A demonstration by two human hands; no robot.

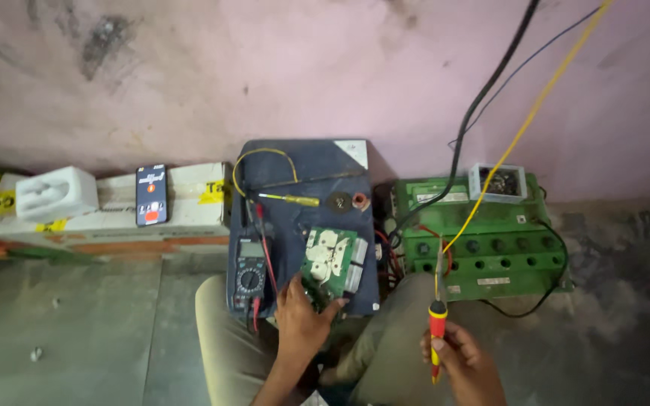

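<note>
Circuit board (330,259) | left hand (301,316) grip clamped on its near edge | right hand (462,359) grip clamped on soldering iron (437,331) (tip up)

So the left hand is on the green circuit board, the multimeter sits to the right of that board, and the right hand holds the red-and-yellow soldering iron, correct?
Not quite. In the head view the multimeter sits to the left of the green circuit board, not the right. The rest holds: the left hand is on the board's near edge, and the right hand holds the red-and-yellow soldering iron.
</note>
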